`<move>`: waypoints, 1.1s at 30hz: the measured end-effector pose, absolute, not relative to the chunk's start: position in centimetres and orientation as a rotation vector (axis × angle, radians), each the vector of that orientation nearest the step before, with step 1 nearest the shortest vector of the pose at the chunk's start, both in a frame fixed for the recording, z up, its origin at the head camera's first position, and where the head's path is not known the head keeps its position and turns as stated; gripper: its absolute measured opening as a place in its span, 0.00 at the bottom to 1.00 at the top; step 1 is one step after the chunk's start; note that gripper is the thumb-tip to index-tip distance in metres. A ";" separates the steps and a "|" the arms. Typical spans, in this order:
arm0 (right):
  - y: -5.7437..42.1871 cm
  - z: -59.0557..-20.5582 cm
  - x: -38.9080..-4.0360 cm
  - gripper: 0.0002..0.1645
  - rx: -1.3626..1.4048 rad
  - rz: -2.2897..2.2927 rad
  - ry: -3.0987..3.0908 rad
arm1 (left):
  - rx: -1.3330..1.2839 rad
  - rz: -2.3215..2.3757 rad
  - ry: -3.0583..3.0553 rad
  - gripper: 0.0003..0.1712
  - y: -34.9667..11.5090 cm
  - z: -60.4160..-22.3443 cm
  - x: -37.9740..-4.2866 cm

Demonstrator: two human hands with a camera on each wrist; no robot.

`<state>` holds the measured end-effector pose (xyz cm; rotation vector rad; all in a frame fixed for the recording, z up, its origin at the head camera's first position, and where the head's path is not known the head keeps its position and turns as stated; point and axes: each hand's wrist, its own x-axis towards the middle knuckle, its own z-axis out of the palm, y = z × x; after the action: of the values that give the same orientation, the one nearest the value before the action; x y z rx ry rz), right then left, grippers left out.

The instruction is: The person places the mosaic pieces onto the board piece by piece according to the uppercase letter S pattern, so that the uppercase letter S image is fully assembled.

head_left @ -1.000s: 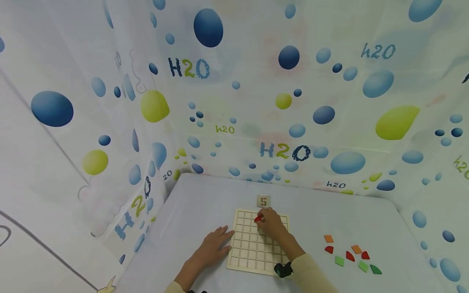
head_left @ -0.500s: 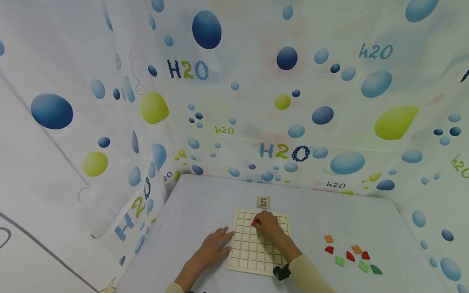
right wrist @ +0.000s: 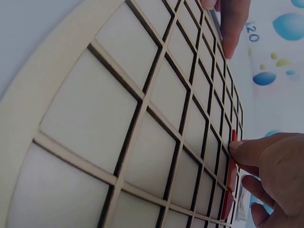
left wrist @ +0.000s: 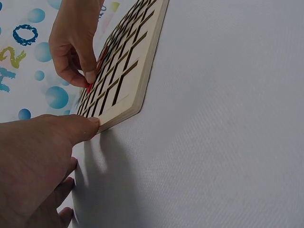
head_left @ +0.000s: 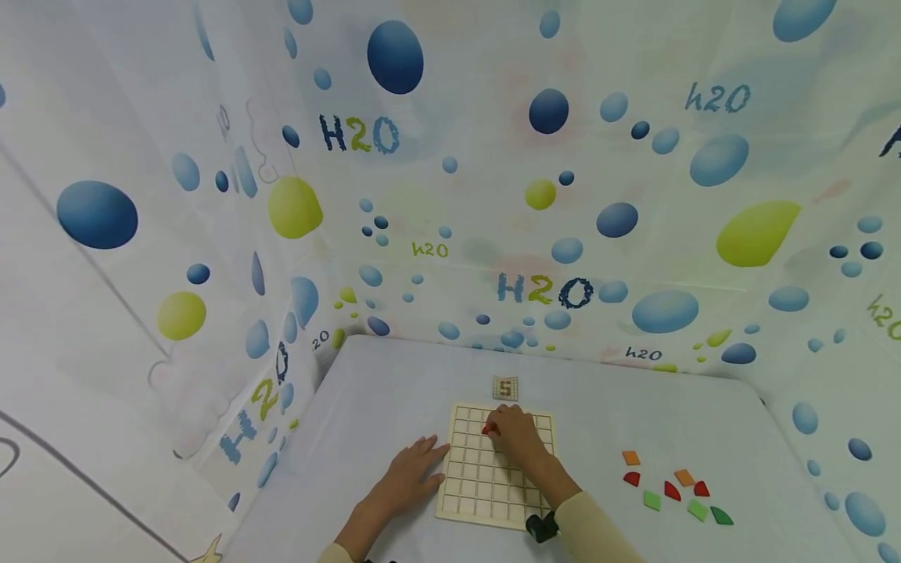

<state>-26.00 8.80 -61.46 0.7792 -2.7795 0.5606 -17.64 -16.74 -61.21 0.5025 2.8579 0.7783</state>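
A pale wooden grid board (head_left: 479, 500) lies flat on the white table. My right hand (head_left: 517, 434) is over its far part, thumb and fingertips pinching a small red piece (head_left: 486, 428) down at the grid. In the right wrist view more red pieces (right wrist: 227, 205) show in the grid cells by that hand, partly hidden by the fingers. My left hand (head_left: 411, 473) lies with fingers extended at the board's left edge; in the left wrist view its thumb (left wrist: 85, 127) touches the rim.
Right of the board lie several loose flat pieces: orange squares (head_left: 631, 458), red quarter-rounds (head_left: 672, 491), light green squares (head_left: 652, 500) and a dark green leaf-shaped piece (head_left: 721, 516). Beyond the board is a small patterned card (head_left: 505, 388). A printed curtain (head_left: 479, 203) encloses the table.
My right hand has shifted slightly left and nearer with the red piece, down to the grid, and then stayed almost still. The left hand keeps its place at the board's edge.
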 end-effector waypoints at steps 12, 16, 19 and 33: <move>9.8 -60.4 -25.3 0.10 0.813 0.553 -2.723 | 0.520 0.764 2.872 0.32 -16.7 -61.5 -17.8; 11.1 -59.9 -25.1 0.08 0.744 0.719 -2.734 | 0.515 0.757 2.875 0.33 -16.8 -61.5 -17.8; 12.6 -59.6 -25.0 0.09 0.673 0.861 -2.779 | 0.520 0.745 2.884 0.33 -16.8 -61.6 -17.8; 24.0 -58.4 -23.6 0.20 0.314 0.936 -2.917 | 0.510 0.738 2.869 0.33 -16.7 -61.4 -17.7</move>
<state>-23.57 23.97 -58.35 0.3142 -2.9166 0.9356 -17.68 -16.73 -61.42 0.5100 2.8689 0.7377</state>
